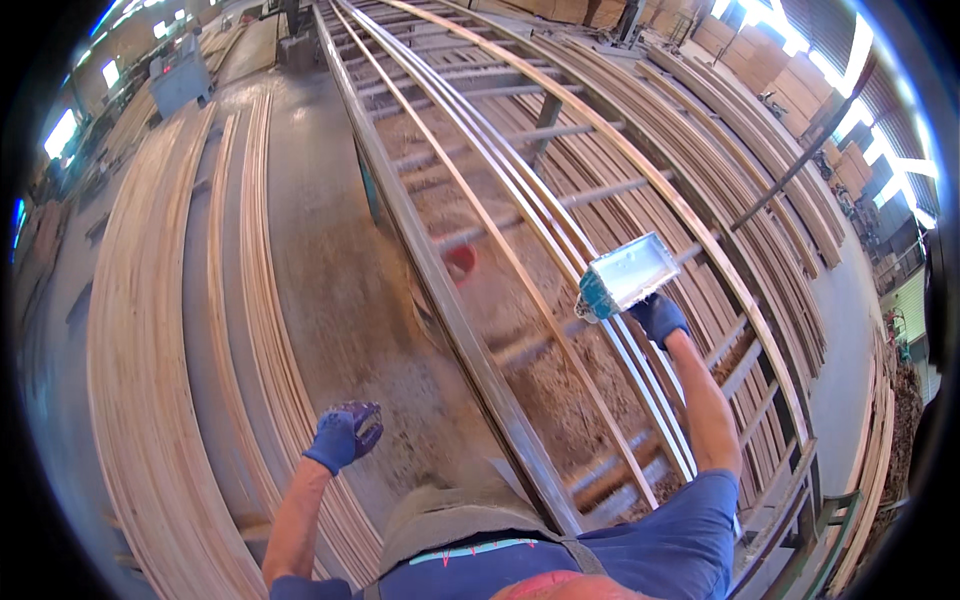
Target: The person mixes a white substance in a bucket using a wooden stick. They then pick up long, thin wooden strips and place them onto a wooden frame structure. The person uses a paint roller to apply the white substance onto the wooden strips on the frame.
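Observation:
My right hand (660,318), in a dark blue glove, grips a rectangular box-shaped container (632,272) by its near side. The container is teal outside and white inside, with white smears on its rim. It is over several long, narrow strips with white faces (630,350), which lie along a metal roller rack (440,270); whether it touches them I cannot tell. Off to the left of the rack, my left hand (345,436) hangs in a blue, stained glove. Its fingers are loosely curled and apart, with nothing visible in them.
A single wooden strip (540,295) and a curved one (640,150) also lie along the rack. Below is a red round object (459,262) near sawdust. Long boards (150,350) are laid out on the left, with stacked timber (720,140) on the right.

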`<state>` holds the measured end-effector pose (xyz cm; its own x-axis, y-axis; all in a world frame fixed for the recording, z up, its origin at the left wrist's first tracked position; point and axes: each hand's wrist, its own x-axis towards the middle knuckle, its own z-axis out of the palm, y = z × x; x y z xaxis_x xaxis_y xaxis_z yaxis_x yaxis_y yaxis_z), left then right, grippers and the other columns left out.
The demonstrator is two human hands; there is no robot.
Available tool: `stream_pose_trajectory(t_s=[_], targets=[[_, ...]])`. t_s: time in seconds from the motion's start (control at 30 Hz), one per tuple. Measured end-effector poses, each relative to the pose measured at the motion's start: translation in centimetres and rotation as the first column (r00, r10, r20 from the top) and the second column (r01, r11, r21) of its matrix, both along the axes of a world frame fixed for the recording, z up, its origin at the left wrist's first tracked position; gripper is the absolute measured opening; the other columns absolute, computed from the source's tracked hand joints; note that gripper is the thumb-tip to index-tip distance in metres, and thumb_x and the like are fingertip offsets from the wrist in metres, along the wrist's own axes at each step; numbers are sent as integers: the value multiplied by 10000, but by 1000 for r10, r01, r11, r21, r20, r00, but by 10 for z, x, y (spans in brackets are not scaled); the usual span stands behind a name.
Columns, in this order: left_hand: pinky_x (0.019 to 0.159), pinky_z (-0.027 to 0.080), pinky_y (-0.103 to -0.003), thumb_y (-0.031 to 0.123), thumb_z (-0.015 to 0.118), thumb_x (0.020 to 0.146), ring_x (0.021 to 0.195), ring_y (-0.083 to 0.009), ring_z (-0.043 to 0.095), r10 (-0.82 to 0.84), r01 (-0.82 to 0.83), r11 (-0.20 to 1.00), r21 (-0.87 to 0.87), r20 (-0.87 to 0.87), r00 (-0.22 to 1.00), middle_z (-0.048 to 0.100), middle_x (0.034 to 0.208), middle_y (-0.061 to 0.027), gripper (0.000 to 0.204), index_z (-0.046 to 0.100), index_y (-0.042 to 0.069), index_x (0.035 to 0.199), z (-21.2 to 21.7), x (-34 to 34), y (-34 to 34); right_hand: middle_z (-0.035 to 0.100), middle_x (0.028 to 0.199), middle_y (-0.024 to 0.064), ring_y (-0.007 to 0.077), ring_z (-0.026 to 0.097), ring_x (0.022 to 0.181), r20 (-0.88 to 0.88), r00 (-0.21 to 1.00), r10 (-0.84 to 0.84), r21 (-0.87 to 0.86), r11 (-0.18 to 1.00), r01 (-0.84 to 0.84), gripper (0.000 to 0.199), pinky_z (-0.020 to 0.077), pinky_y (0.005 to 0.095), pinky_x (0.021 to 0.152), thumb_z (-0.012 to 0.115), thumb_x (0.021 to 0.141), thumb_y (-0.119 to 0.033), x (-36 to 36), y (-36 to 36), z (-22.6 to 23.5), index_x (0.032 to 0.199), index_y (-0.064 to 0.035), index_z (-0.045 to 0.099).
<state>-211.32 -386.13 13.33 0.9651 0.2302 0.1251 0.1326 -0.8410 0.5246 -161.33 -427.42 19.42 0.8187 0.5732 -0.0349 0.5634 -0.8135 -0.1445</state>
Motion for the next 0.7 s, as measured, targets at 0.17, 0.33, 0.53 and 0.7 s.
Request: stream_pose_trajectory(t_s=[0.17,0.33,0.53,0.7], targets=[[790,529,-390,198,707,800,893,-327,667,80,-80,997,-12,-33,996,692,972,-162,282,686,55,1042,2,78,165,664,1100,155,382,620,1002,25,992,127,15,992,-127,337,508,467,827,612,873,-415,122,155,-21,1111,-184,669],[859,519,-401,317,630,861,973,-327,658,408,-505,846,-172,-400,821,688,1057,-167,358,681,43,1086,-53,95,349,664,1085,160,377,620,1005,84,971,225,12,974,-227,351,507,473,827,587,887,-421,230,354,-29,1123,-173,661],[595,509,-459,307,522,921,643,-295,634,575,-891,144,-430,-697,429,671,752,-148,333,649,-1,915,-204,-69,454,653,1116,189,385,601,1062,36,987,158,121,979,-161,373,492,461,878,596,869,-391,356,592,-18,1142,-145,658],[485,487,-399,349,543,938,581,-246,643,64,-952,-270,-143,-989,131,693,768,-126,339,681,40,960,-232,-21,508,652,1121,185,382,609,1046,163,948,273,124,948,-295,401,497,457,875,608,859,-379,502,746,-50,1182,-143,631]])
